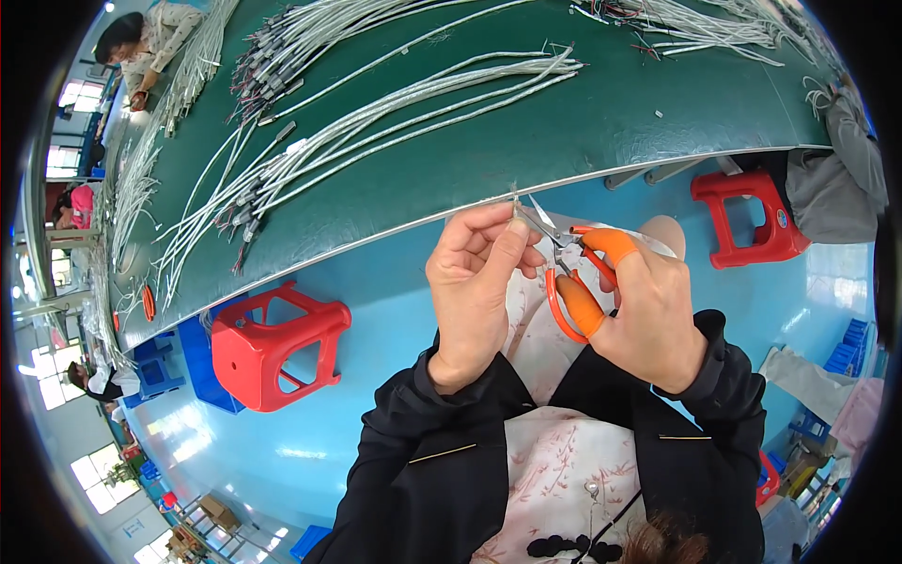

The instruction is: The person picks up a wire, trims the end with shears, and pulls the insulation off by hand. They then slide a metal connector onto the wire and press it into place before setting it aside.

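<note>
Just off the near edge of the green table [601, 122], my left hand [477, 282] is closed in a pinch. A tiny thin piece shows at its fingertips, too small to make out. My right hand [653, 315] grips a pair of scissors [561, 242] with orange-red handles. Their blades stand apart, pointing up and left beside the left fingertips. Orange finger covers [581, 305] sit on the right thumb and a finger. Beyond my hands, a bundle of white cables [376, 115] with grey connectors lies across the table.
More cable bundles lie at the table's far side [324, 33] and far right [705, 28]. Red stools stand on the blue floor at left [246, 352] and right [742, 221]. Another person [155, 42] sits at the far left. Grey cloth [832, 188] hangs by the right stool.
</note>
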`<state>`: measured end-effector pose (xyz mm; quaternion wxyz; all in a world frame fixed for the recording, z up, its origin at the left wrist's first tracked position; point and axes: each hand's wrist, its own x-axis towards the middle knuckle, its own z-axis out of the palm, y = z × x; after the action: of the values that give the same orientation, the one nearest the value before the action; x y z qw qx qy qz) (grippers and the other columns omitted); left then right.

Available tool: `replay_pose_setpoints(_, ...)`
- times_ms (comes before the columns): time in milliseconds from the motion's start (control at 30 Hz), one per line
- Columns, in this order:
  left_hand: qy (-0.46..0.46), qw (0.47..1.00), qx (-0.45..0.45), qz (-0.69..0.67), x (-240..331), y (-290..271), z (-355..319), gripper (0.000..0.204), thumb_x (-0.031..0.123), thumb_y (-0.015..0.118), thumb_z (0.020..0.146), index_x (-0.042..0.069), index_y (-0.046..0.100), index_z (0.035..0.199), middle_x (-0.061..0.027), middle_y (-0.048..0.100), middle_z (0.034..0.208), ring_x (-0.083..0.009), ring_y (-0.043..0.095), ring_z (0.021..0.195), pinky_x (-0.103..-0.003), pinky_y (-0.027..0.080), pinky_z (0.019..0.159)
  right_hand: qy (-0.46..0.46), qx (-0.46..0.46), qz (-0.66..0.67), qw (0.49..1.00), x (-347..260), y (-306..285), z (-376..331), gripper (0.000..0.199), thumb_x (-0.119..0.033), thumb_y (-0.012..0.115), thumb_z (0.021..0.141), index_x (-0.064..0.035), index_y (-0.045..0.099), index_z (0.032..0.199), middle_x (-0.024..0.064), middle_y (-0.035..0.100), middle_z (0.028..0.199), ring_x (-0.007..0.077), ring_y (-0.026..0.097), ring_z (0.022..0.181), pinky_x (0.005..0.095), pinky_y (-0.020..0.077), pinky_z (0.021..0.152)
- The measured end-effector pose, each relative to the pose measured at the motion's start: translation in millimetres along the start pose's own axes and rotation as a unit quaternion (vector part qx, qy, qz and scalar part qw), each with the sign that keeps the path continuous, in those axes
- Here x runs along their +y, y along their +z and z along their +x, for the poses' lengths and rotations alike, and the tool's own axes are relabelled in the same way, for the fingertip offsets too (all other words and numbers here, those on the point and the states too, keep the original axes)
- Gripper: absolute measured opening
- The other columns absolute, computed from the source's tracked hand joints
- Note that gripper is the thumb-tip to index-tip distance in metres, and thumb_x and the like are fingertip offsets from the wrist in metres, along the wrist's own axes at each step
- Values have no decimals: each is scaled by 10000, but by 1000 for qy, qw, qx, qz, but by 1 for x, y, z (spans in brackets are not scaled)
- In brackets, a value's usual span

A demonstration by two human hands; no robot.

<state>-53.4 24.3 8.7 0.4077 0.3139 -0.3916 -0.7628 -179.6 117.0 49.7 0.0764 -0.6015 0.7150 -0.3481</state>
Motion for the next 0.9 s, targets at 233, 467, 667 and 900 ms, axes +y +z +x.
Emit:
replay_pose_setpoints(233, 26, 999, 3, 28, 0, 0, -3, 172, 22, 580, 874, -23, 555, 1037, -115, 646, 845, -129, 605, 673, -241, 489, 600, -10, 47, -89, 995, -3, 13, -2, 382, -65, 733, 689, 11, 571, 1026, 74, 568, 674, 178, 514, 505, 284, 403, 465)
replay_pose_setpoints(467, -7, 1000, 19, 21, 0, -1, -4, 135, 50, 572, 885, 7, 565, 1013, -103, 649, 825, -128, 583, 646, -252, 455, 594, 21, 83, -44, 995, -1, 12, -1, 401, -59, 739, 683, 10, 574, 1042, 71, 576, 685, 159, 508, 497, 266, 408, 456)
replay_pose_setpoints(667, -16, 1000, 8, -20, 0, -7, -1, 154, 49, 579, 881, -6, 560, 1024, -107, 646, 832, -130, 597, 663, -259, 474, 597, 16, 38, 40, 998, -5, 7, -8, 372, -54, 740, 681, 2, 574, 1008, 75, 588, 693, 155, 507, 488, 267, 396, 443)
replay_pose_setpoints(900, -16, 1000, 0, -10, 0, -6, -2, 163, 47, 576, 883, -12, 557, 1035, -109, 643, 841, -134, 602, 668, -263, 481, 598, 26, 25, 40, 999, -3, 7, -8, 346, -60, 736, 684, -2, 573, 984, 83, 601, 702, 162, 515, 488, 269, 389, 437)
